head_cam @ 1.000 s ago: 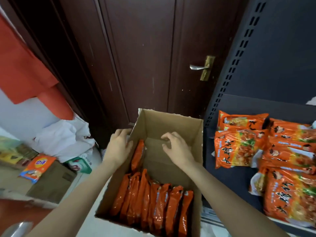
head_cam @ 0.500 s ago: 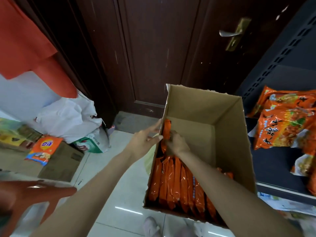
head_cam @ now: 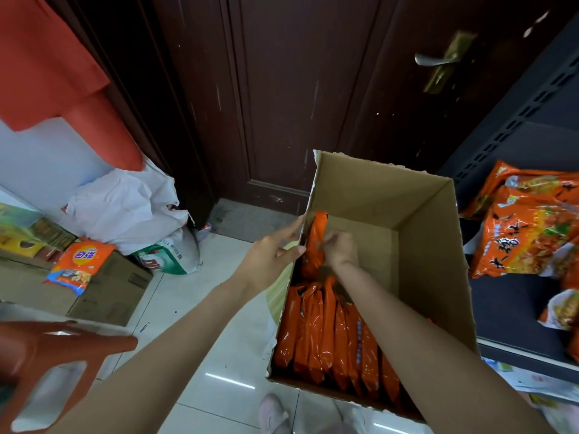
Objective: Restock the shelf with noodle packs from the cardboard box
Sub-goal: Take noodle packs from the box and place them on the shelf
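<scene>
An open cardboard box point(head_cam: 429, 245) stands on the floor with several orange noodle packs point(head_cam: 332, 336) on edge in its near half. One orange noodle pack point(head_cam: 315, 242) stands upright against the box's left wall. My right hand point(head_cam: 340, 250) is inside the box, fingers closed on that pack. My left hand point(head_cam: 269, 255) rests against the outside of the left wall, fingers at its rim, holding nothing that I can see. On the dark shelf point(head_cam: 507, 308) to the right lie more orange noodle packs point(head_cam: 526, 227).
A dark wooden door point(head_cam: 297, 89) with a brass handle point(head_cam: 438, 61) is behind the box. Left on the floor are a white bag point(head_cam: 125, 208), a detergent bag point(head_cam: 169, 255), low cartons point(head_cam: 103, 296) and a red stool point(head_cam: 47, 349). My shoe point(head_cam: 274, 415) is near the box.
The view swung left and down, so the box now sits right of centre. My right hand closed on the upright pack at the left wall; my left hand shifted to the wall's outside.
</scene>
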Demonstrator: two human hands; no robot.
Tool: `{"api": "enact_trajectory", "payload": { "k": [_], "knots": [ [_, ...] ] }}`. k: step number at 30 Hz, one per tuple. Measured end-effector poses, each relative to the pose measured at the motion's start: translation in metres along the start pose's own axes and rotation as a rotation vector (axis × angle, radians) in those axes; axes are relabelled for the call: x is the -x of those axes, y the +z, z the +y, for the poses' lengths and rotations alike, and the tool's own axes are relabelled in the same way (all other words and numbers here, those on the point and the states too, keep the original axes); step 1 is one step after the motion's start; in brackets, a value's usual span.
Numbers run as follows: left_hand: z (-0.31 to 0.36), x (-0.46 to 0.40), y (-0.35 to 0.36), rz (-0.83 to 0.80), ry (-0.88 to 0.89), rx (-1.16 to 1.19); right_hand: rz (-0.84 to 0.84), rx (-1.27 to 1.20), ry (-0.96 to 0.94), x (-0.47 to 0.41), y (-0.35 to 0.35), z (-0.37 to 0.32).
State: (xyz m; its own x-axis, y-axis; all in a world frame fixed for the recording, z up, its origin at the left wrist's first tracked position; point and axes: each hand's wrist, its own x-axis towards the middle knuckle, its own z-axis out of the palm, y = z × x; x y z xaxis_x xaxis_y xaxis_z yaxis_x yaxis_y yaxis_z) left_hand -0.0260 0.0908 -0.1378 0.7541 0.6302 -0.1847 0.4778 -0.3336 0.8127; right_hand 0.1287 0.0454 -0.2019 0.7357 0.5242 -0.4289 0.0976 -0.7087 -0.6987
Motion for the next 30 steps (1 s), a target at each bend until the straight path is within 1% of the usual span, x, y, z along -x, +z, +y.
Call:
{"api": "enact_trajectory", "payload": {
  "k": [2, 5, 7, 10, 14, 16, 18, 19, 21, 23, 26, 30],
  "knots": [
    [0.004, 0.001, 0.001, 0.016, 0.003, -0.011, 0.019, -0.131, -0.023, 0.006, -0.013, -0.005],
    [0.008, 0.001, 0.007, 0.149, 0.042, -0.127, 0.012, -0.29, -0.079, 0.024, -0.039, -0.017],
    [0.018, 0.004, 0.014, 0.196, 0.108, -0.214, -0.008, -0.349, -0.138, 0.038, -0.057, -0.025],
    [0.037, 0.009, 0.024, 0.189, 0.191, -0.242, -0.015, -0.364, -0.193, 0.058, -0.078, -0.03],
    [0.059, 0.02, 0.03, 0.219, 0.2, -0.172, 0.003, -0.379, -0.223, 0.08, -0.094, -0.028],
    [0.066, 0.026, 0.033, 0.264, 0.21, -0.18, -0.05, -0.398, -0.246, 0.089, -0.099, -0.026],
    [0.069, 0.032, 0.035, 0.324, 0.175, -0.158, -0.129, -0.43, -0.296, 0.097, -0.106, -0.021],
    [0.069, 0.034, 0.036, 0.357, 0.153, -0.15, -0.159, -0.427, -0.325, 0.099, -0.108, -0.017],
    [0.068, 0.04, 0.039, 0.414, 0.093, -0.142, -0.184, -0.342, -0.352, 0.1, -0.114, -0.005],
    [0.067, 0.049, 0.042, 0.474, 0.027, -0.13, -0.182, -0.271, -0.316, 0.096, -0.116, 0.013],
    [0.062, 0.062, 0.043, 0.573, -0.023, -0.106, -0.207, -0.195, -0.252, 0.086, -0.106, 0.042],
    [0.052, 0.074, 0.043, 0.583, -0.046, -0.147, -0.268, -0.083, -0.22, 0.073, -0.079, 0.063]
  ]
}}
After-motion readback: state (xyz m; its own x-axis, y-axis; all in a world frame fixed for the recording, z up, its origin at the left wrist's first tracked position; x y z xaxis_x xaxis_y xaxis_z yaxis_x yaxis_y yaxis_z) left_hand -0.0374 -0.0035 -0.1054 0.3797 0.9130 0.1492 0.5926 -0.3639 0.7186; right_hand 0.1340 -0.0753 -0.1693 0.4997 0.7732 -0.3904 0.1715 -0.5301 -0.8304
